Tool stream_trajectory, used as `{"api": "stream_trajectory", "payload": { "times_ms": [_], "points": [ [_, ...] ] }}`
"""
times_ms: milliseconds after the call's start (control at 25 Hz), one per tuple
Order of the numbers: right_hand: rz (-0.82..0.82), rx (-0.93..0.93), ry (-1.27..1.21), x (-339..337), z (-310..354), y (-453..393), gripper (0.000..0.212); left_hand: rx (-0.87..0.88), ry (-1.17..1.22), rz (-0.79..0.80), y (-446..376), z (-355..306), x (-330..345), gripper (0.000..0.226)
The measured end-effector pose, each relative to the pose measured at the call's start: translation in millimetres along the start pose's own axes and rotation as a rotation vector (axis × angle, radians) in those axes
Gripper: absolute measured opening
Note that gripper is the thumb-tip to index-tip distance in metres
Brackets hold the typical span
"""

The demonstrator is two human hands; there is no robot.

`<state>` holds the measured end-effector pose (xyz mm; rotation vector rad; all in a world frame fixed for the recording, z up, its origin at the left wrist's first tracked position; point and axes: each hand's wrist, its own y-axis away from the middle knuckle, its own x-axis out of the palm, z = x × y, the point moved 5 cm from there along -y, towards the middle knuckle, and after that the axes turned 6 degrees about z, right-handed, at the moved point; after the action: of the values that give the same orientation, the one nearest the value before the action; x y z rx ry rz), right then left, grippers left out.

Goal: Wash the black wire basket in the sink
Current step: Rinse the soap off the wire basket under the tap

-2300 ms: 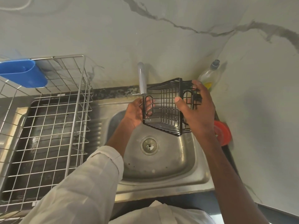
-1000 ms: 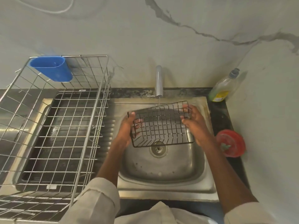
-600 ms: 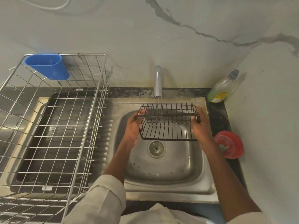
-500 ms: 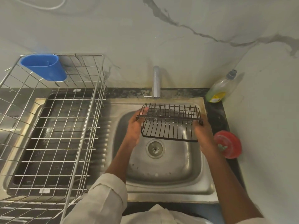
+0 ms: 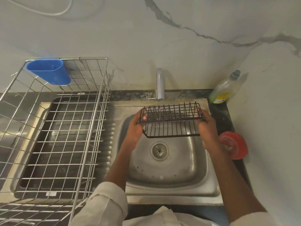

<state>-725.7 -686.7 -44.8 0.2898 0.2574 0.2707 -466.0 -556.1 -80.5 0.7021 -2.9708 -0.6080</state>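
kitchen | steel sink (image 5: 171, 192) with tap (image 5: 160, 84) | dish rack (image 5: 53, 131) | soap bottle (image 5: 224, 88)

Matt black wire basket (image 5: 171, 121), shiny steel sink (image 5: 171, 185) w/ glossy blue plastic cup (image 5: 48, 71).

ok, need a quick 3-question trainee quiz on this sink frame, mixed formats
1. True or false: both hands grip the black wire basket.
2. The basket is held: A) in the silver wire dish rack B) under the chrome tap C) on the red round lid.
3. Which object hangs on the rack's far corner?

Key: 1 true: left hand, right hand hold its ends. 2 B. 3 the blue plastic cup.
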Motion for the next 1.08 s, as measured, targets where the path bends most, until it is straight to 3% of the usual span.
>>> {"api": "stream_trajectory", "payload": {
  "times_ms": [280, 400, 560, 720, 1080],
  "points": [
    [0.187, 0.066, 0.031, 56.7, -8.0, -5.2, 0.053, 0.015, 0.007, -0.208, 36.5, 3.5, -56.8, 0.043],
    [0.278, 0.084, 0.038, 73.9, -13.2, -9.4, 0.049, 0.007, 0.098, -0.360, 55.0, 14.1, -62.3, 0.050],
    [0.384, 0.105, 0.039, 88.2, -18.8, -17.6, 0.061, 0.024, 0.160, -0.452, 71.6, 35.2, -62.2, 0.058],
    [0.491, 0.106, 0.042, 101.0, -18.6, -15.9, 0.064, 0.030, 0.205, -0.584, 85.1, 47.2, -61.9, 0.037],
    [0.587, 0.146, 0.082, 102.5, -33.5, -15.9, 0.073, -0.029, 0.087, -0.667, 115.0, 48.7, -50.6, 0.038]
  ]
}}
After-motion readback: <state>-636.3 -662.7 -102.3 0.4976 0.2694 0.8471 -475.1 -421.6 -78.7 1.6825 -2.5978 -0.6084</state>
